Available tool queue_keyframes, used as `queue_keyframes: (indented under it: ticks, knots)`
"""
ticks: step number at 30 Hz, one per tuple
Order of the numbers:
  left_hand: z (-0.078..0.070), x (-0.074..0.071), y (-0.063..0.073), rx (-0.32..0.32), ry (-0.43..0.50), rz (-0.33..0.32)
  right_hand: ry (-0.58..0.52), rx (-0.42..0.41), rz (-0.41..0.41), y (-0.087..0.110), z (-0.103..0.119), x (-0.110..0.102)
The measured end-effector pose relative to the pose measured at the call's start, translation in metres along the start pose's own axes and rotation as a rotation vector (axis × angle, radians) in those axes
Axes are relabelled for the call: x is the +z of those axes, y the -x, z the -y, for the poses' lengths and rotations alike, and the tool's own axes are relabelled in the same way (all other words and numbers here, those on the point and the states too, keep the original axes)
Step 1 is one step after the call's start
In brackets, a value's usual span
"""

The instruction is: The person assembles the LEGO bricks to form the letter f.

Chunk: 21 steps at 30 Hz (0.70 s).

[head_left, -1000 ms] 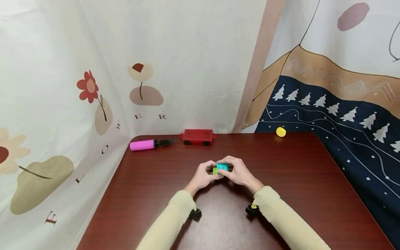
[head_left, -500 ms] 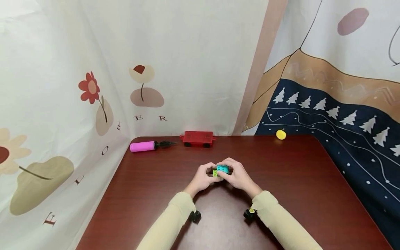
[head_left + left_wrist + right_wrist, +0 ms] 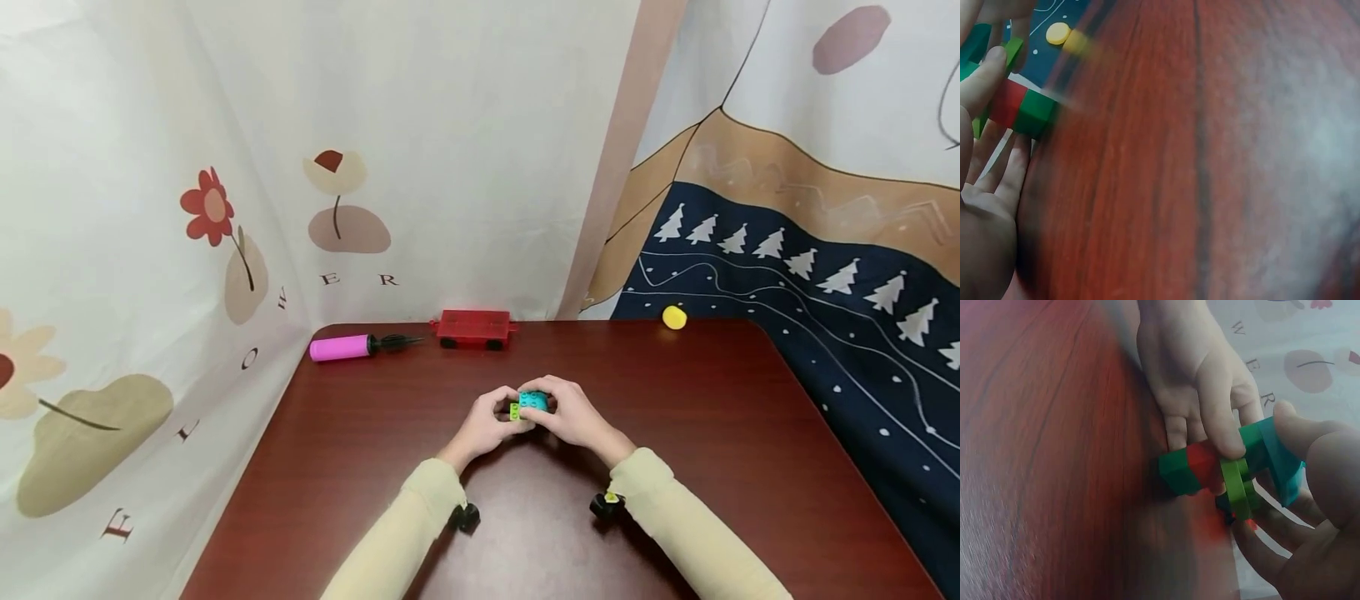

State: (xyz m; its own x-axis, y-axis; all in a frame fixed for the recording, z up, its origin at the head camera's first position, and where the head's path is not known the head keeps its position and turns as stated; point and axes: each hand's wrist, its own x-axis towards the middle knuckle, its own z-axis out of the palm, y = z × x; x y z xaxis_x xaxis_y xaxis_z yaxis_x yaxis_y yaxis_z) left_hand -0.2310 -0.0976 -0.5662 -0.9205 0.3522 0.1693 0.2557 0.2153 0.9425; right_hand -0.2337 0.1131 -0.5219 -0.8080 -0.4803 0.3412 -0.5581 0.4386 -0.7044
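Both hands meet over the middle of the table around one small stack of toy building blocks. The stack has a teal block at one end. A lime green block shows beside it, and a red block and dark green block form the other end. My right hand grips the teal end between thumb and fingers. With its thumb on the stack near the lime piece, my left hand pinches the stack. Fingers hide part of the blocks in every view.
Along the back edge lie a pink balloon pump with a black nozzle and a red toy wagon with black wheels. A round yellow piece sits at the back right. Printed curtains hang behind and beside the table.
Both hands keep their hold on the blocks and barely move. The head view tilts slightly and comes back.
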Motion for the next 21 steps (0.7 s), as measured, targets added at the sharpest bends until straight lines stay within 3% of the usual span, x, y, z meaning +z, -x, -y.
queue_keyframes:
  ticks: [8,15,21]
  knots:
    - [-0.002,-0.003,-0.002,0.008,-0.039,0.041,-0.009,-0.008,0.045,-0.001,-0.004,-0.006]
    - [-0.009,-0.008,-0.01,-0.019,-0.035,0.052,-0.131,0.115,-0.019,-0.015,-0.011,-0.013]
    - [-0.015,-0.01,-0.009,-0.079,-0.036,0.113,-0.159,0.188,-0.04,-0.02,-0.017,-0.018]
